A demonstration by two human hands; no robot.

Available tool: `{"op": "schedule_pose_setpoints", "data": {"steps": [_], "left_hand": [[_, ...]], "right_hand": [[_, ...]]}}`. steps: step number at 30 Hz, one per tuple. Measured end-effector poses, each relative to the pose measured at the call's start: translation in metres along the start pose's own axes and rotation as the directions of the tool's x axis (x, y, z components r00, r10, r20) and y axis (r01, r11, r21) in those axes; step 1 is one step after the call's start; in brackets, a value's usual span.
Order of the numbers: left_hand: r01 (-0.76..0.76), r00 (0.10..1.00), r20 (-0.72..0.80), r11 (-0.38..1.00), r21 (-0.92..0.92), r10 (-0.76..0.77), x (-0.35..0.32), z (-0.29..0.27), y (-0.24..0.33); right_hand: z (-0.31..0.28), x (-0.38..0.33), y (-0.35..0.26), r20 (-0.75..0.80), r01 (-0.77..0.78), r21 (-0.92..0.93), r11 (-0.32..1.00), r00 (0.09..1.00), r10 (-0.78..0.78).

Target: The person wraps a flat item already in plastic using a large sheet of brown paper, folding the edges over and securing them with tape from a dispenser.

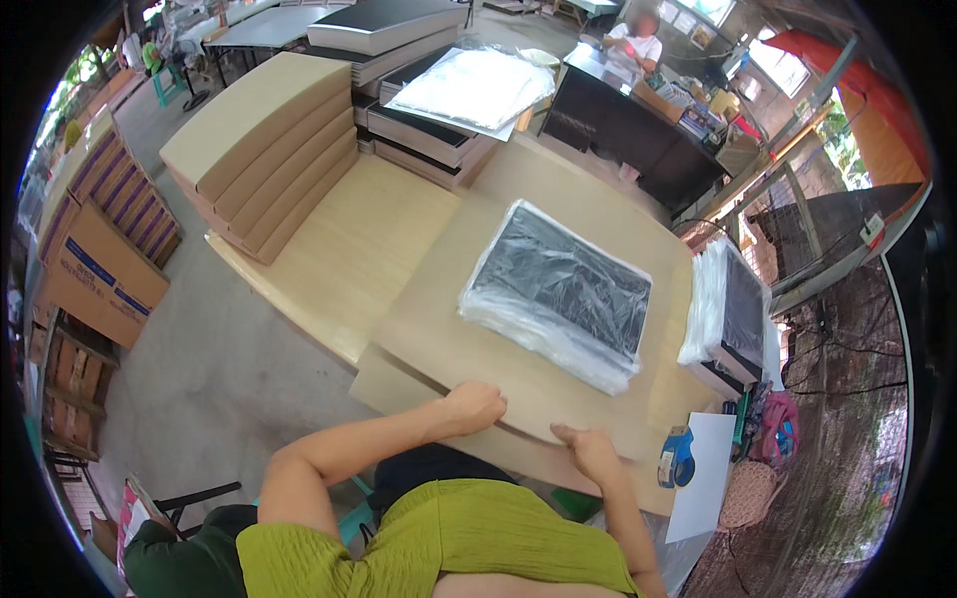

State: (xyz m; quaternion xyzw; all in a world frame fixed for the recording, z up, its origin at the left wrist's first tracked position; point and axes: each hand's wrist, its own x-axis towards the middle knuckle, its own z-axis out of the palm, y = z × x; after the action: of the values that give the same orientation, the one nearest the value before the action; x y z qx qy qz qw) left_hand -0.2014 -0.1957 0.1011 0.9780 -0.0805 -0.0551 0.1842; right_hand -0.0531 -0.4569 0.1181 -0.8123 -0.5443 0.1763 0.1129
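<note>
A large flat cardboard sheet [469, 339] lies on the wooden table [339, 249]. On the sheet rests a black flat item wrapped in clear plastic [558, 294]. My left hand [477, 404] is closed on the near edge of the cardboard sheet. My right hand [586, 450] grips the same edge further right, where the edge lifts slightly.
A stack of more plastic-wrapped black items [726, 319] stands at the right table edge. A blue tape dispenser [676, 458] and white sheet [703, 468] lie near my right hand. Folded cardboard stacks [264, 149] and black boxes [419, 130] sit behind. A person [638, 40] sits at a far desk.
</note>
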Motion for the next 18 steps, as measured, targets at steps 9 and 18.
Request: {"op": "schedule_pose_setpoints", "data": {"steps": [9, 18], "left_hand": [[-0.020, 0.984, 0.167, 0.969, -0.246, 0.063, -0.014, -0.093, 0.019], [0.168, 0.811, -0.585, 0.968, 0.184, -0.030, 0.105, -0.090, -0.038]], "right_hand": [[-0.076, -0.024, -0.060, 0.068, -0.056, 0.125, 0.991, 0.997, 0.048], [-0.118, 0.137, 0.051, -0.233, -0.097, -0.028, 0.995, 0.968, 0.088]]}}
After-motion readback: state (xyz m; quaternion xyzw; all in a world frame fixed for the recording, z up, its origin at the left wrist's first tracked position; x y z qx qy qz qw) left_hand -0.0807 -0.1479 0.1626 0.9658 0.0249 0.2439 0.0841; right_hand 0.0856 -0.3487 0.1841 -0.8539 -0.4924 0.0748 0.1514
